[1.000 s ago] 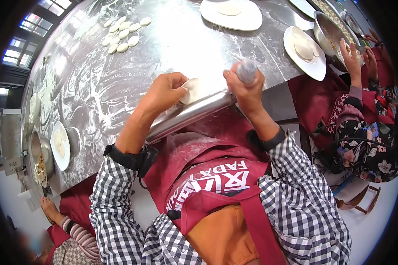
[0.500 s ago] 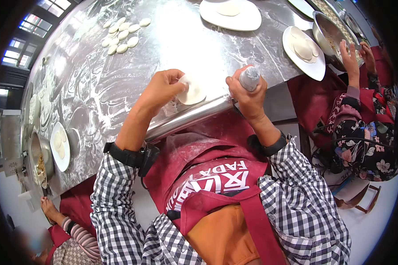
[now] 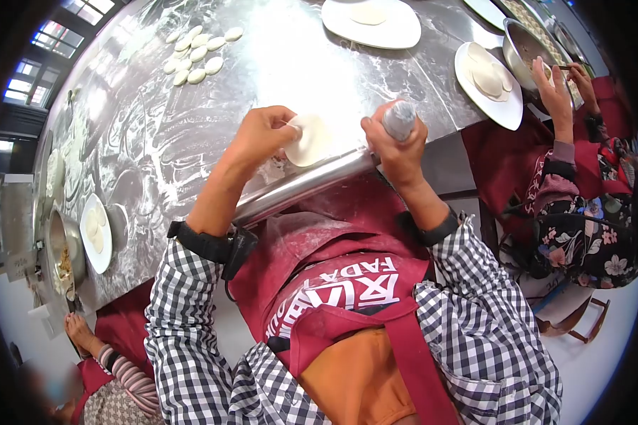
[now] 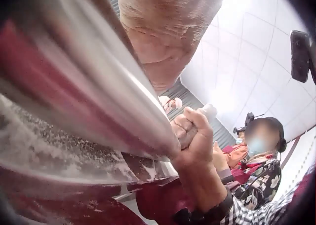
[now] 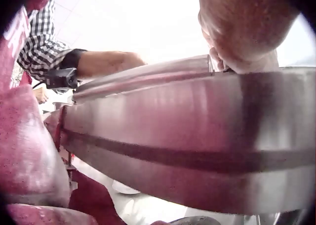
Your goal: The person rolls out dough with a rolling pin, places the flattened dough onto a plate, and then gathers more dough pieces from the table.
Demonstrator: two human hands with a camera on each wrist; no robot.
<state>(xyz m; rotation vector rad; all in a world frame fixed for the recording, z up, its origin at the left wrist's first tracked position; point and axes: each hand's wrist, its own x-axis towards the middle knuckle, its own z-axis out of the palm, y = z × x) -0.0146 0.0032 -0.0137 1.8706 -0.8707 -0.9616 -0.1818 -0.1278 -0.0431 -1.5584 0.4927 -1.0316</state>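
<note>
My left hand pinches the left edge of a thin round of white dough above the table's front edge. To its right, my right hand grips a thick rod with a grey, translucent end pointing up. Dough and rod are apart. In the left wrist view, the right hand is a fist round the rod, its pale end sticking out. A shiny metal bar runs below the hands along the edge. The right wrist view hides the dough and most of the right hand's fingers.
Several small dough pieces lie on the floured metal table. Plates with dough rounds stand at the back, right and left. Metal bowls hold filling at right and left. Other people work on both sides.
The dough round has come up and right with my left hand and shows more of its face. My right hand's rod has tilted slightly. The person at the right has moved their hands.
</note>
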